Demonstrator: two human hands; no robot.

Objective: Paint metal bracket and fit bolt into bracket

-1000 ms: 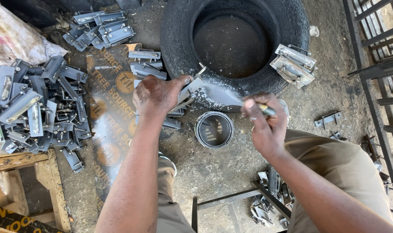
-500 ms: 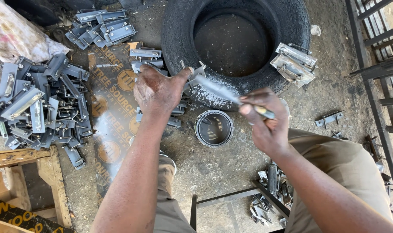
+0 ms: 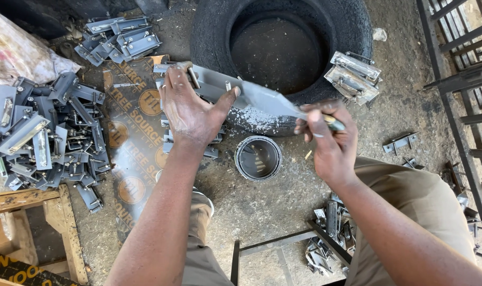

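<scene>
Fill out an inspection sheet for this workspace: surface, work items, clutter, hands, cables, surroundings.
Surface: dusty concrete floor, with a printed board lying on it.
Work items: grey metal bracket in the left hand; flat-bladed scraper laid on it; small round tin below.
Clutter: pile of grey metal parts on the left; more at top, on the tyre and by the legs.
Hands: left hand grips the bracket; right hand grips the scraper handle.
Cables: nothing seen.
Surroundings: black tyre, metal grille, wooden frame.
</scene>
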